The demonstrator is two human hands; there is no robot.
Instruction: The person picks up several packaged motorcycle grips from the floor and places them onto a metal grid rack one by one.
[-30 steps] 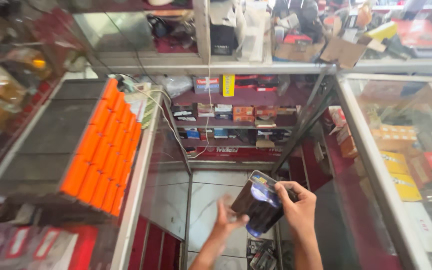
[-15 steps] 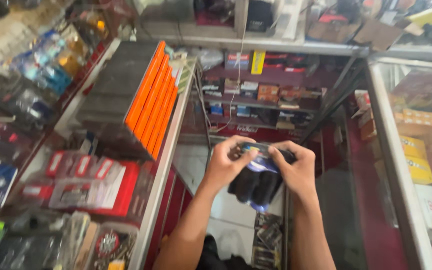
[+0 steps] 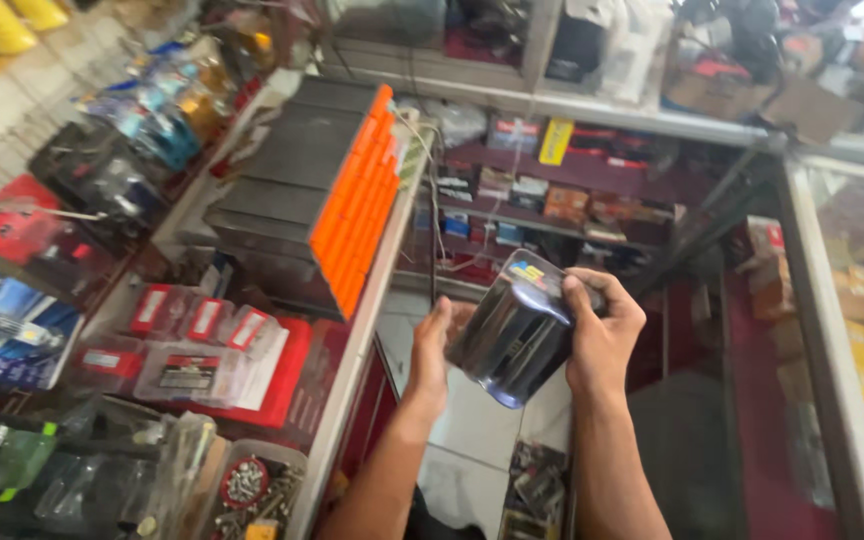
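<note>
**Dark glossy pack held in both hands over the shop aisle**

Centre of frame, a little right: the dark, shiny plastic pack [image 3: 519, 335] sits tilted between two hands, its upper end with a small coloured label toward the top, its rounded lower end toward the floor. It hangs in the air above the tiled aisle floor [image 3: 472, 420], touching no shelf or worktop.

Right hand [image 3: 602, 335]: fingers [image 3: 580, 300] curled over the pack's upper right edge, thumb side pressed to it, a closed wrap. Left hand [image 3: 434, 345]: palm flat against the pack's left side, fingers mostly hidden behind it; how far they curl cannot be told, but the hand is bearing on the pack.

Surroundings: upper centre-left, a stack of grey trays with orange fronts [image 3: 337, 190] on the glass worktop [image 3: 362, 330]. Lower left, clear blister packs on red cards [image 3: 202, 345]. Upper centre, a dark red shelf [image 3: 552, 195] of small boxes. Right edge, a glass display case [image 3: 832, 330].

Judgement: the step looks like handling or turning the pack for inspection. Any further move would call for a steady two-sided grip, as the surface appears slick.
</note>
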